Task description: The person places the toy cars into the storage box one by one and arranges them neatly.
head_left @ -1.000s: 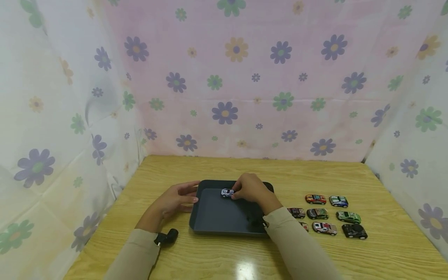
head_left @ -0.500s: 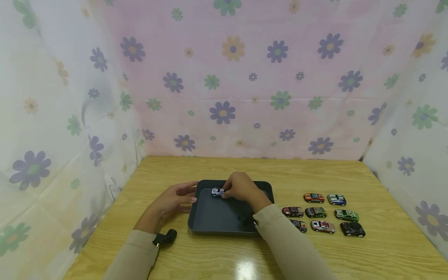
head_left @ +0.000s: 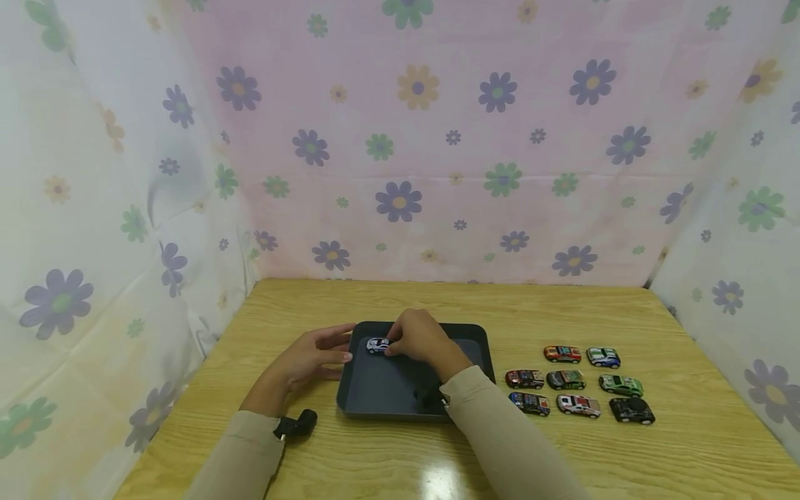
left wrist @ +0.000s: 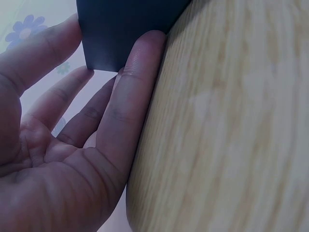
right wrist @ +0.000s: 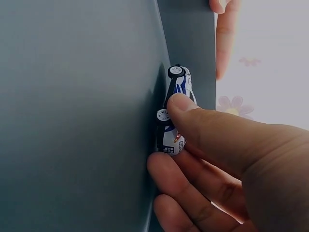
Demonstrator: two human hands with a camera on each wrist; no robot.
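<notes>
So the right hand (head_left: 417, 339) had the little white and blue toy car (head_left: 378, 345) pinched between thumb and fingers, wheels down on the floor of the dark tray (head_left: 381, 389), up in the tray's 11 o'clock corner. The right wrist view showed it best: the car (right wrist: 175, 110) sat right against the tray (right wrist: 77, 116) floor with a thumb on one side and fingertips (right wrist: 161, 165) on the other, so that hand was clamped on it, not just resting. What changed: a second earlier the car was nearer the middle of the tray's far edge, half a second earlier it was a bit further left, and by this moment it had slid over to that far left corner, hand going along with it. Looked to me like the car was being parked in its corner spot and was about there, though the fingers hadn't come off it. The left hand (head_left: 310, 360) hadn't budged the whole time, sitting at the tray's 9 o'clock side with its fingers straight and relaxed, touching the tray's outer wall (left wrist: 120, 29) from the table (head_left: 562, 458), holding nothing, just steadying things I'd guess. Off at 3 o'clock from the tray, well apart, eight more toy cars (head_left: 578, 384) sat in loose rows on the wood, none touched yet.
</notes>
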